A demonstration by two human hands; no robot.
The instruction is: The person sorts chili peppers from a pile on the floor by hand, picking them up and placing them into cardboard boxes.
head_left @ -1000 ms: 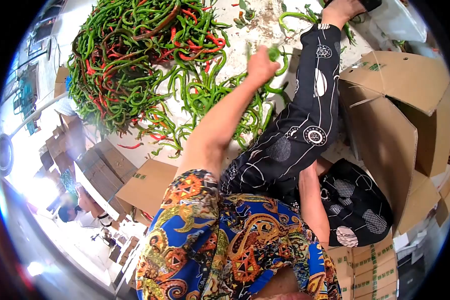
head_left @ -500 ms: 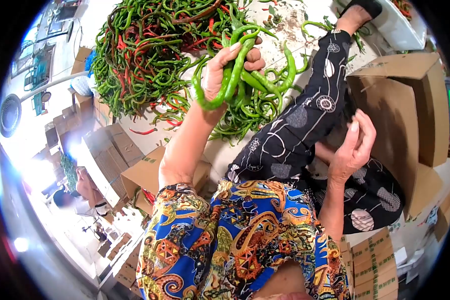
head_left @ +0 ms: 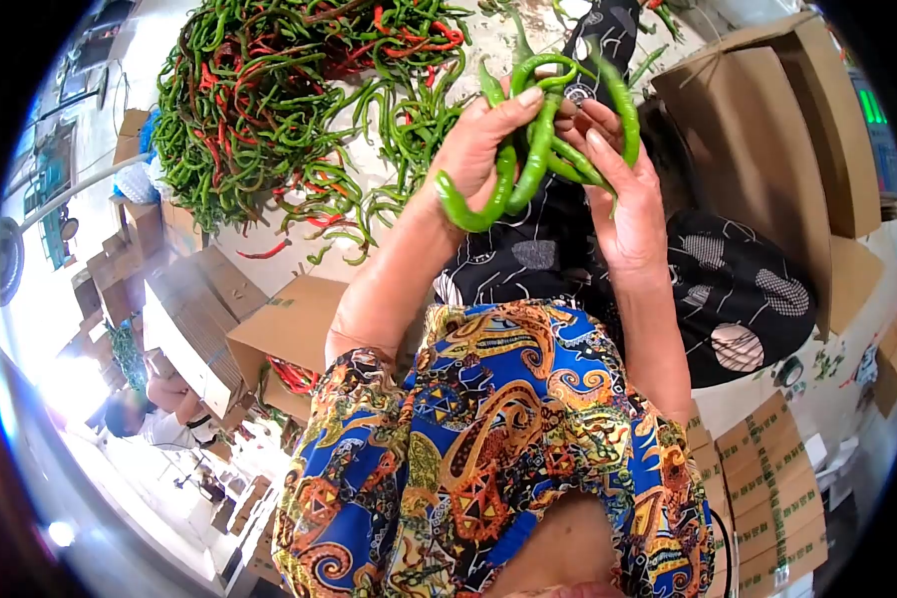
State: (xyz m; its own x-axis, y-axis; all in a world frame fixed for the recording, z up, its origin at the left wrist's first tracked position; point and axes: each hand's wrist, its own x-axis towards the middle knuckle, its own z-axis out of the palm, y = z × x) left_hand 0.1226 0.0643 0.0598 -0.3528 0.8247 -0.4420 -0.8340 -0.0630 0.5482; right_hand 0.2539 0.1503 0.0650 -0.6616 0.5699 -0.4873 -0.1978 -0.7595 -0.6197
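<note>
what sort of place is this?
Probably a produce sorting or packing area: a big heap of green and red peppers, an open cardboard box, and printed cardboard at lower right.

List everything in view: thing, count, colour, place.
green peppers: several, green, at the hands
pepper pile: one, green and red, upper left
loose peppers: many, mostly green, right of pile
big box: one, brown, right
small box: one, brown, left of shirt
printed cardboard: several, brown, lower right
another person: one, white top, lower left
shirt: one, multicoloured, bottom centre
trousers: one pair, patterned black, centre right
left hand: one, bare, gripping peppers
right hand: one, bare, beside left
</note>
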